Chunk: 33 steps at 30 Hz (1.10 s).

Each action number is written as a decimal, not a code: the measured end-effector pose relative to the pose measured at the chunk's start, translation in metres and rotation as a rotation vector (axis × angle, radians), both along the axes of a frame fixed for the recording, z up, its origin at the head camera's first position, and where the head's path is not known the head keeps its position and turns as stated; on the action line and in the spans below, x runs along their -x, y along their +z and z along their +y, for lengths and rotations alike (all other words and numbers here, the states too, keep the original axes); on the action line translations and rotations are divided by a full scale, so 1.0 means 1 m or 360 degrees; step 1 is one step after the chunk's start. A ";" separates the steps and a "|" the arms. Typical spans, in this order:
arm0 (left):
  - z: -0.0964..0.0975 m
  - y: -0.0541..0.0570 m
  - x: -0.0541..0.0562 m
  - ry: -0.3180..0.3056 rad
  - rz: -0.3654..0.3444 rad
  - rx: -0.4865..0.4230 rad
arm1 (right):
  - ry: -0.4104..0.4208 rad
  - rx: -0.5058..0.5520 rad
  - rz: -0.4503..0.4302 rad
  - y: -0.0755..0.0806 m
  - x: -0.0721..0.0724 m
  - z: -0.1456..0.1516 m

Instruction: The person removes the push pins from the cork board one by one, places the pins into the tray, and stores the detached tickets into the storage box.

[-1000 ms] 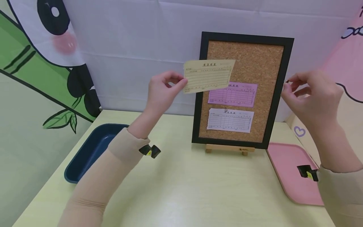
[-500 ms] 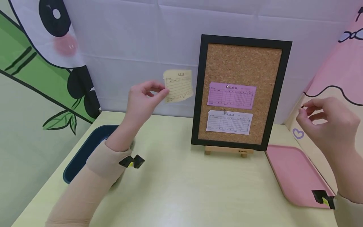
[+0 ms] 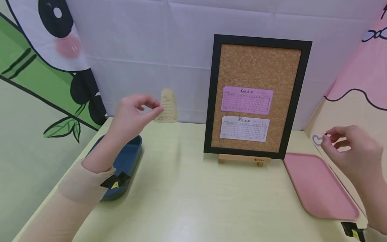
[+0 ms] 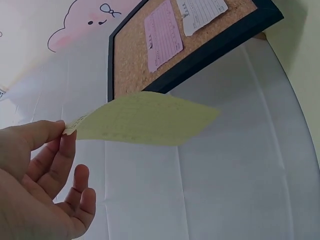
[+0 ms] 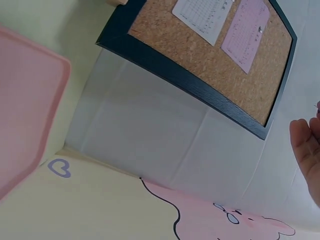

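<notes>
— Pale table (image 3: 193, 191): what changed?
— Our left hand (image 3: 128, 117), pinching the yellow slip (image 3: 170, 108), has swung it from the corkboard (image 3: 260, 69) toward the blue tray (image 3: 129, 156), unpinned; our right hand (image 3: 355, 146) pinches a tiny object (image 3: 325, 133).

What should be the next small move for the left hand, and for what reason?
Probably lower the yellow receipt slip into the dark blue tray: the left hand pinches the yellow receipt slip and has carried it away from the framed corkboard, toward that tray.
</notes>
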<state>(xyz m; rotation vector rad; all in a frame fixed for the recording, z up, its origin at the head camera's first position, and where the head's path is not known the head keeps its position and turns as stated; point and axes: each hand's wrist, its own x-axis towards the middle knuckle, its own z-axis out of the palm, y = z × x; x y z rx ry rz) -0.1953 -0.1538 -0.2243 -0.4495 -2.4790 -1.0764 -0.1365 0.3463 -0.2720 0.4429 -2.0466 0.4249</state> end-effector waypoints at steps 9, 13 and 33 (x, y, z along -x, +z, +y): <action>-0.021 0.000 -0.017 0.0045 0.0094 0.0253 | -0.0001 0.0010 -0.0124 -0.030 -0.003 0.013; -0.028 -0.007 -0.022 0.0022 0.0269 0.0378 | 0.0009 0.0018 -0.0165 -0.044 -0.003 0.022; -0.091 -0.025 -0.023 0.0173 0.0478 0.0610 | 0.0044 0.0200 -0.0516 -0.114 -0.014 0.047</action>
